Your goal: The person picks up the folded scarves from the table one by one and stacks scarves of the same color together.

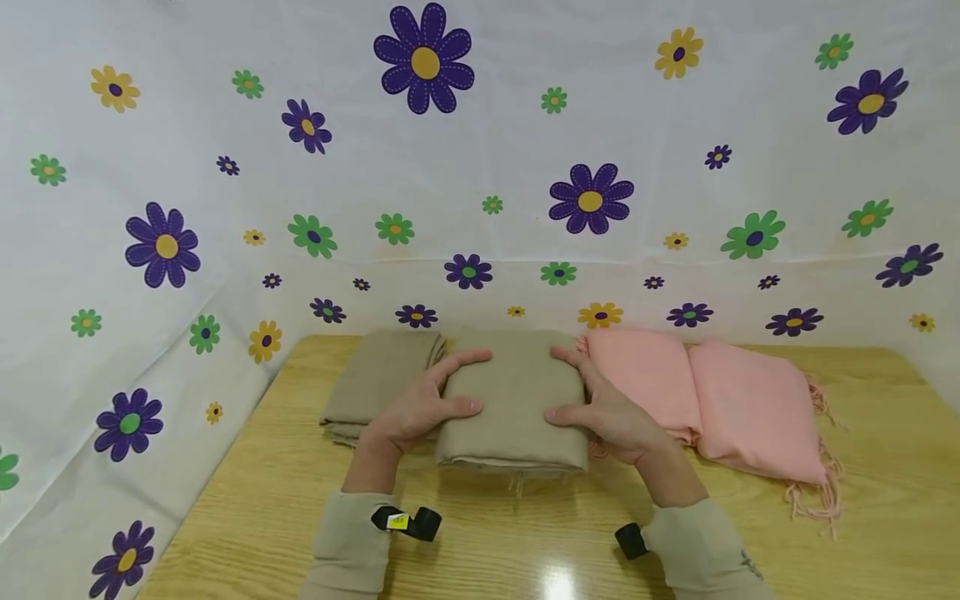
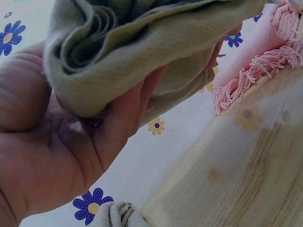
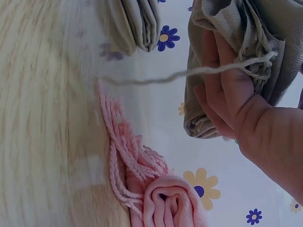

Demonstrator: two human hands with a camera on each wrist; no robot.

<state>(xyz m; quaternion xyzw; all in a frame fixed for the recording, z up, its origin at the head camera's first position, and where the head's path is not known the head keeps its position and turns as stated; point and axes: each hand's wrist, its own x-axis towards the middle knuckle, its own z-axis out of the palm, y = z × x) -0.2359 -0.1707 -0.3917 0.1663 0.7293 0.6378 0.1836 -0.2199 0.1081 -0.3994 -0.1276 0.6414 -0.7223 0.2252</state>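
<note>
A folded khaki scarf [image 1: 517, 400] is held between both hands in the middle of the head view, raised off the table. My left hand [image 1: 412, 408] grips its left side, thumb and fingers spread over the top. On the right side my right hand [image 1: 618, 421] holds it in the same way. In the left wrist view, rolled layers of the scarf [image 2: 142, 66] show at the folded edge. A loose fringe strand hangs from the scarf [image 3: 289, 28] in the right wrist view. Another folded khaki scarf [image 1: 378, 375] lies beside the left hand.
Two folded pink scarves, one nearer [image 1: 637, 375] and one farther right [image 1: 757, 408], lie side by side right of the hands. Fringe [image 1: 825, 492] spills from the right one. A white flowered cloth [image 1: 480, 150] stands behind the wooden table [image 1: 247, 500].
</note>
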